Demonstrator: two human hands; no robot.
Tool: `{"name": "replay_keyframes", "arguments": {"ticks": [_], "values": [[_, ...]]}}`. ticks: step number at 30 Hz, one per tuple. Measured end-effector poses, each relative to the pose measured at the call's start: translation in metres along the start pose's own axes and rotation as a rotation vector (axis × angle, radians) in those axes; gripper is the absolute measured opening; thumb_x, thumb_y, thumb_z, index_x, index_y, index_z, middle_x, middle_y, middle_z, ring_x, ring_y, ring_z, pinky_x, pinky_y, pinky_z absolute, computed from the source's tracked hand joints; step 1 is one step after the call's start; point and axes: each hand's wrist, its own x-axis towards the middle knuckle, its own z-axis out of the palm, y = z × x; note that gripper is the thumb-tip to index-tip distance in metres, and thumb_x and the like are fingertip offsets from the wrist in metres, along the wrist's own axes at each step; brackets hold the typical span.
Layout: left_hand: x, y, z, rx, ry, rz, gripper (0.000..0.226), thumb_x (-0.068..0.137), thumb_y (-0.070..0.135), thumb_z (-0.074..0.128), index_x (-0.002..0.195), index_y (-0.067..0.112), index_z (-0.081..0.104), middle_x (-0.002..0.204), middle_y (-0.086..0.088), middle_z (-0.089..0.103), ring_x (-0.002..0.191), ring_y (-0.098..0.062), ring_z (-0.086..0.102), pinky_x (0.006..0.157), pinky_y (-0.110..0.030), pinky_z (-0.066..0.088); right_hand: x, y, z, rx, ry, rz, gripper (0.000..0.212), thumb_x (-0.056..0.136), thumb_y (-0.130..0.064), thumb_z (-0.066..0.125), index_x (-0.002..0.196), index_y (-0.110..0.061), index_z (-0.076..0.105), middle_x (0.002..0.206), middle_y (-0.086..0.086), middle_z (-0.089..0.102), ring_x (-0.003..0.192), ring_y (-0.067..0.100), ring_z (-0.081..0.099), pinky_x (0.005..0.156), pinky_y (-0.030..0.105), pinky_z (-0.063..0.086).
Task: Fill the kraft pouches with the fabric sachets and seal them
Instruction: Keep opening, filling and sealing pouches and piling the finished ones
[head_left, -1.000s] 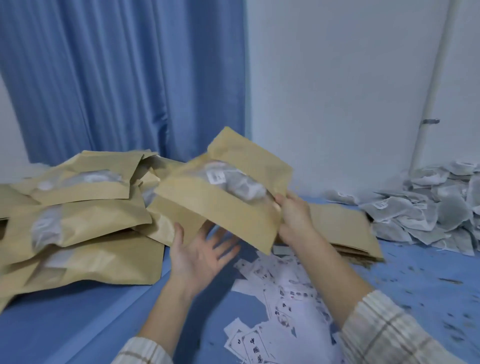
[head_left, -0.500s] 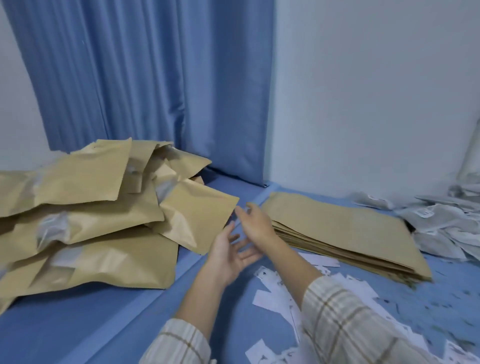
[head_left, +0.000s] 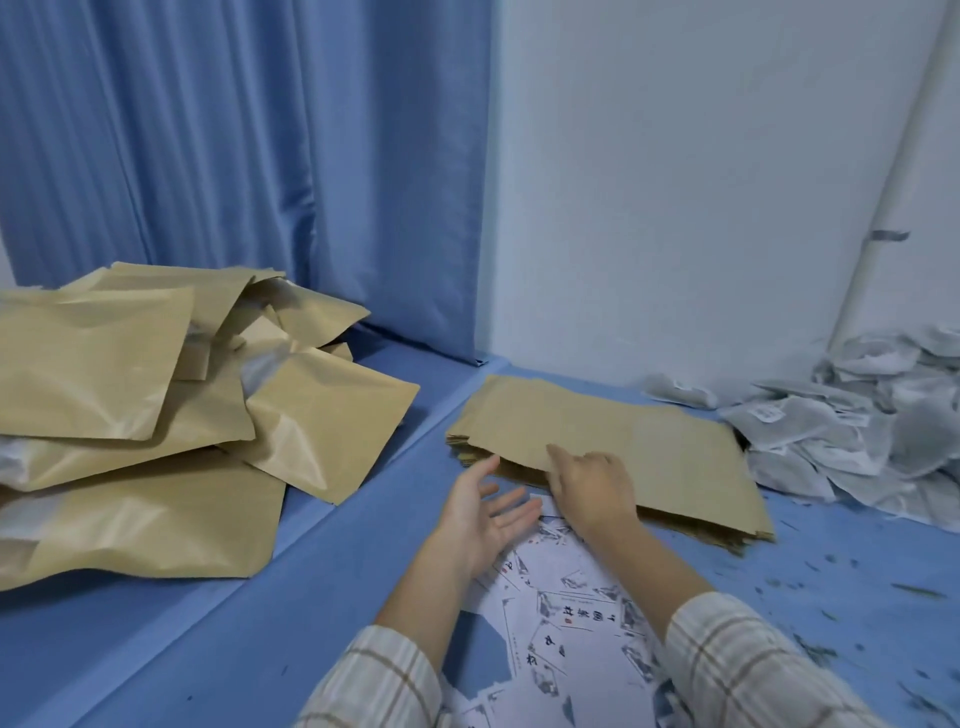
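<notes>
A stack of flat empty kraft pouches (head_left: 660, 441) lies on the blue surface at centre right. My right hand (head_left: 592, 486) rests on the stack's near edge, its index finger stretched over the top pouch; the thumb is hidden. Just left of the stack, my left hand (head_left: 485, 514) hovers open, palm up, holding nothing. Filled kraft pouches (head_left: 130, 415) are heaped at the left, the nearest one (head_left: 327, 431) lying at the heap's right edge. Grey-white fabric sachets (head_left: 857, 421) are piled at the far right against the wall.
Printed white paper labels (head_left: 571, 618) are strewn under my forearms. A blue curtain (head_left: 260, 156) hangs behind the heap, beside a white wall with a pipe (head_left: 883, 218). The left part of the blue surface (head_left: 234, 623) is a raised ledge. Dark crumbs dot the right side.
My right hand let go of the filled pouch, which now lies on the heap at the left. It then moved right onto the flat stack. The left hand followed, staying open.
</notes>
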Motion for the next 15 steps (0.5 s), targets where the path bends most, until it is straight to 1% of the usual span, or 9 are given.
{"name": "replay_keyframes", "arguments": {"ticks": [1, 2, 3, 6, 9, 10, 11, 13, 15], "values": [[-0.001, -0.002, 0.001, -0.012, 0.006, 0.003, 0.061, 0.088, 0.026, 0.063, 0.134, -0.002, 0.034, 0.118, -0.029, 0.054, 0.087, -0.042, 0.063, 0.075, -0.044, 0.053, -0.008, 0.001, -0.005, 0.021, 0.103, -0.064, 0.042, 0.064, -0.025, 0.080, 0.104, -0.022, 0.069, 0.065, 0.000, 0.068, 0.065, 0.021, 0.065, 0.066, 0.026, 0.048], [-0.002, -0.002, 0.002, -0.029, 0.009, 0.006, 0.061, 0.086, 0.029, 0.065, 0.130, -0.002, 0.036, 0.118, -0.030, 0.054, 0.087, -0.042, 0.063, 0.076, -0.044, 0.053, -0.014, 0.003, -0.007, 0.056, 0.218, -0.137, 0.045, 0.048, -0.015, 0.087, 0.092, -0.022, 0.074, 0.053, -0.001, 0.062, 0.053, 0.021, 0.062, 0.056, 0.024, 0.049], [-0.004, -0.002, 0.002, -0.048, 0.005, 0.008, 0.060, 0.085, 0.032, 0.066, 0.126, -0.001, 0.038, 0.118, -0.030, 0.054, 0.088, -0.042, 0.063, 0.078, -0.045, 0.053, -0.021, 0.006, -0.010, 0.105, 0.308, -0.203, 0.050, 0.042, -0.007, 0.087, 0.089, -0.020, 0.075, 0.050, -0.001, 0.059, 0.048, 0.022, 0.060, 0.051, 0.023, 0.048], [-0.012, 0.005, -0.003, -0.145, -0.067, 0.027, 0.055, 0.083, 0.044, 0.062, 0.114, 0.001, 0.048, 0.114, -0.029, 0.058, 0.094, -0.044, 0.062, 0.086, -0.052, 0.050, -0.041, 0.014, -0.018, 0.251, 0.517, -0.336, 0.055, 0.047, 0.009, 0.079, 0.097, -0.013, 0.075, 0.068, 0.005, 0.067, 0.061, 0.023, 0.065, 0.055, 0.026, 0.054], [-0.023, 0.015, -0.010, -0.227, -0.135, 0.087, 0.051, 0.086, 0.046, 0.057, 0.118, 0.007, 0.059, 0.115, -0.021, 0.063, 0.105, -0.039, 0.060, 0.084, -0.051, 0.050, -0.055, 0.019, -0.032, 0.284, 0.625, -0.515, 0.031, 0.084, 0.005, 0.056, 0.099, -0.014, 0.075, 0.085, 0.007, 0.070, 0.077, 0.023, 0.068, 0.073, 0.034, 0.056], [-0.027, 0.017, -0.011, -0.184, -0.119, 0.114, 0.046, 0.090, 0.042, 0.054, 0.121, 0.009, 0.059, 0.115, -0.018, 0.065, 0.102, -0.036, 0.061, 0.080, -0.047, 0.052, -0.058, 0.020, -0.039, 0.278, 0.652, -0.557, 0.032, 0.092, 0.001, 0.048, 0.099, -0.016, 0.074, 0.087, 0.006, 0.070, 0.080, 0.022, 0.067, 0.078, 0.036, 0.055], [-0.031, 0.017, -0.013, -0.135, -0.088, 0.144, 0.040, 0.093, 0.034, 0.052, 0.125, 0.010, 0.057, 0.111, -0.015, 0.066, 0.097, -0.033, 0.062, 0.076, -0.044, 0.054, -0.061, 0.021, -0.045, 0.272, 0.672, -0.576, 0.030, 0.092, -0.001, 0.050, 0.099, -0.018, 0.074, 0.087, 0.005, 0.070, 0.082, 0.021, 0.067, 0.081, 0.036, 0.054], [-0.042, 0.013, -0.013, -0.071, -0.032, 0.197, 0.032, 0.096, 0.015, 0.047, 0.127, 0.009, 0.054, 0.101, -0.011, 0.067, 0.086, -0.028, 0.064, 0.064, -0.037, 0.058, -0.064, 0.020, -0.057, 0.281, 0.685, -0.566, 0.028, 0.080, 0.000, 0.068, 0.097, -0.021, 0.075, 0.088, 0.002, 0.071, 0.082, 0.021, 0.067, 0.078, 0.033, 0.054], [-0.053, 0.012, -0.007, -0.026, 0.012, 0.309, 0.031, 0.096, 0.005, 0.044, 0.126, 0.013, 0.051, 0.104, -0.008, 0.066, 0.082, -0.024, 0.064, 0.056, -0.033, 0.056, -0.067, 0.015, -0.070, 0.296, 0.591, -0.528, 0.036, 0.066, 0.000, 0.080, 0.095, -0.022, 0.076, 0.089, -0.001, 0.072, 0.083, 0.020, 0.068, 0.074, 0.031, 0.056]]}}
